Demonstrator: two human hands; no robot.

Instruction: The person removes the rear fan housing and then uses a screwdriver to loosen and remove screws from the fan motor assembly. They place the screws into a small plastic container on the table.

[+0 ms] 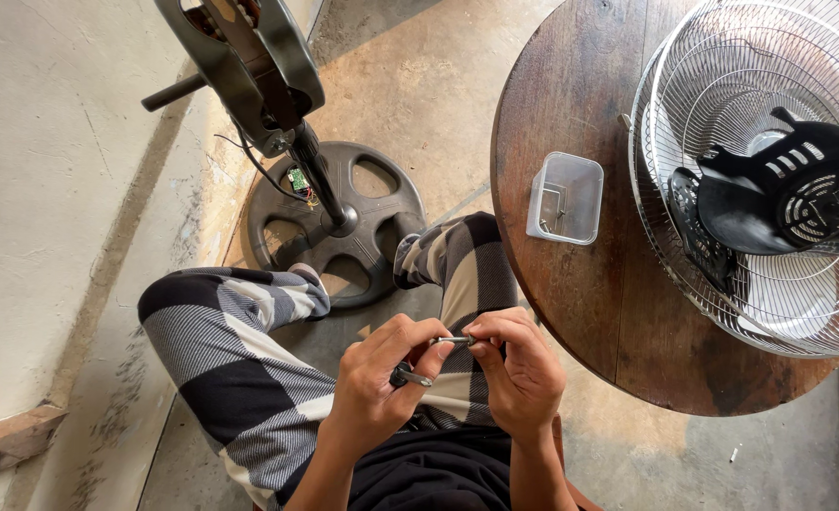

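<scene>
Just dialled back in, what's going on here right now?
A seated person in black-and-white checked trousers holds a small metal rod-like part between the fingertips of both hands, over the lap. The left hand also grips a small dark tool or fitting; the right hand pinches the part's other end. On the round dark wooden table stand a clear plastic box and chrome wire fan guards with a black plastic motor cover. The fan's stand is on the floor.

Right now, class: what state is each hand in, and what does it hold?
Left hand: closed, holding a dark tool and pinching one end of a small metal rod.
Right hand: closed, pinching the rod's other end.
</scene>
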